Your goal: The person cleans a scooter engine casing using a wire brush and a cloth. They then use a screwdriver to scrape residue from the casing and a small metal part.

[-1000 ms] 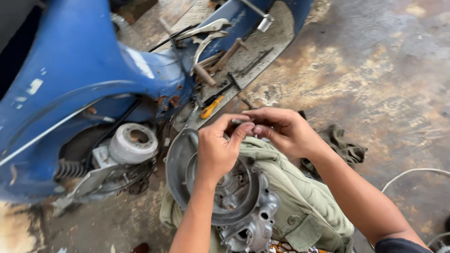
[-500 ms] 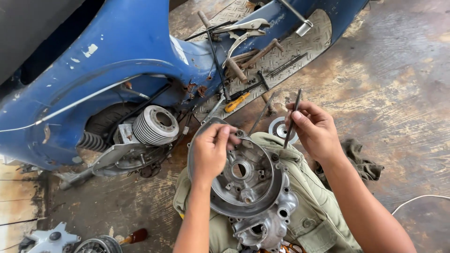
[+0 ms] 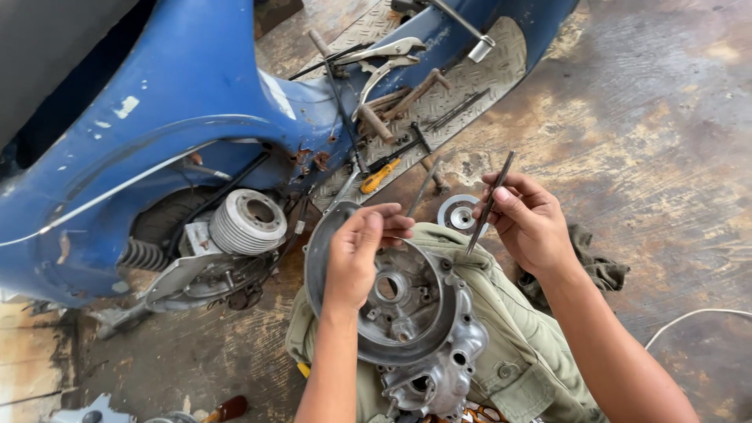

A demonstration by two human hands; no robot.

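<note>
Engine casing (image 3: 415, 329) on our lap, heavy, stiff metal, likely oily, so we judge its rim the best grip: left hand (image 3: 356, 254) curled on that upper rim, right hand (image 3: 529, 223) beside it pinching a thin rod (image 3: 489, 205).

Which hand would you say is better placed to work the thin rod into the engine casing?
Probably the right hand: it holds the thin metal rod, while the left hand grips the engine casing rim.
</note>
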